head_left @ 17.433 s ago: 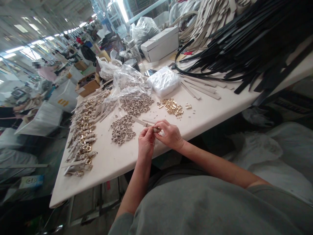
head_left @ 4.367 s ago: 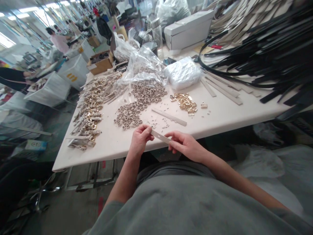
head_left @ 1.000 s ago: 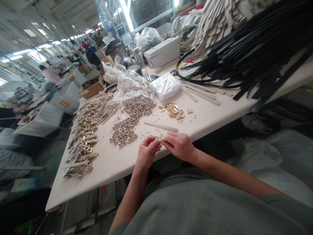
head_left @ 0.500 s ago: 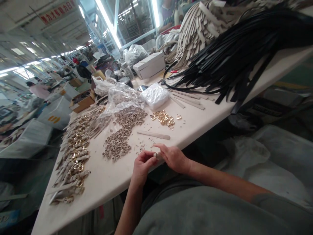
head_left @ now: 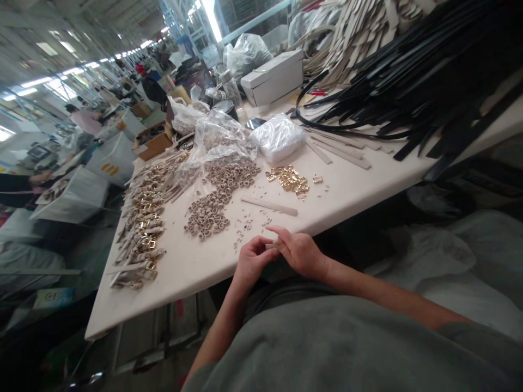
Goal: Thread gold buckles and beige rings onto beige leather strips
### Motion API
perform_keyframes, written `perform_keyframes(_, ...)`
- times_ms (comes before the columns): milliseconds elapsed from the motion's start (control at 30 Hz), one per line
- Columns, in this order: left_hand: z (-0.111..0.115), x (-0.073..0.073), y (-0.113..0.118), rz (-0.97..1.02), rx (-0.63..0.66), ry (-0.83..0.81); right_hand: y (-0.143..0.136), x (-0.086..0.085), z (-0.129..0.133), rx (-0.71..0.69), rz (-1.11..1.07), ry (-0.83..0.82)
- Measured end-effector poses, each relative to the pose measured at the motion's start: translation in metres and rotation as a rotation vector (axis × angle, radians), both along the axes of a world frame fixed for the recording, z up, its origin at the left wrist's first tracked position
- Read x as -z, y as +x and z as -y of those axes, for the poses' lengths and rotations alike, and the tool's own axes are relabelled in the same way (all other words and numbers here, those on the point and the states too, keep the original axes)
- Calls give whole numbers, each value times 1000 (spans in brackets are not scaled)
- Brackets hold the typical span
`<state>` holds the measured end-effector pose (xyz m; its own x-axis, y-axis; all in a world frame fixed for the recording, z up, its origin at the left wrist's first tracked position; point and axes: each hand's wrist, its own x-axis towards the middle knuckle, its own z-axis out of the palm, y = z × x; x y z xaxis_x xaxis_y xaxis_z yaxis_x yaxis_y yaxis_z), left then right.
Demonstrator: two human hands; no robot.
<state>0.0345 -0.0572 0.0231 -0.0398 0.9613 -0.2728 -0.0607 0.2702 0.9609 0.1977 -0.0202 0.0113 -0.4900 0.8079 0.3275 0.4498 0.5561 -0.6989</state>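
At the table's front edge, my left hand [head_left: 252,262] pinches a small pale piece [head_left: 270,246], perhaps a strap loop. My right hand [head_left: 300,253] is closed against the same piece, its fingertips touching it and hiding part of it. Just beyond my hands lie a flat beige strip [head_left: 269,206] and scattered small bits [head_left: 245,224]. A pile of beige loops [head_left: 207,216] spreads to the left of them. Gold buckles [head_left: 291,179] are heaped behind the strip.
Straps with gold buckles [head_left: 143,231] line the left side of the table [head_left: 183,280]. Plastic bags [head_left: 223,133], a white wrapped packet [head_left: 278,136], a white box [head_left: 273,78] and black straps [head_left: 429,81] stand farther back. A person [head_left: 84,117] is at the far left.
The view has shifted, so the table's contents sit farther right and higher. Both hands stay together at the small piece, which is now more covered by the right fingers.
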Motion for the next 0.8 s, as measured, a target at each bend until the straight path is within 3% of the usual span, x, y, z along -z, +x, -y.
perform_keyframes(133, 1, 2, -4, -197, -64, 80, 1, -4, -5, -67, -57, -213)
perform_keyframes(267, 6, -3, -8, -200, 75, 68, 4, -4, -11, -158, -115, -321)
perform_keyframes(367, 8, -9, -11, -201, 94, 82, 6, -4, -15, -215, -99, -317)
perform_keyframes(600, 9, -10, -25, -223, -10, 115, 15, -14, -22, -282, 59, -241)
perform_keyframes(700, 6, -5, -39, -319, -121, 200, 19, -24, -23, -290, 1, -294)
perform_keyframes(800, -4, 3, -57, -456, -261, 329, 23, -27, -29, -204, -151, -412)
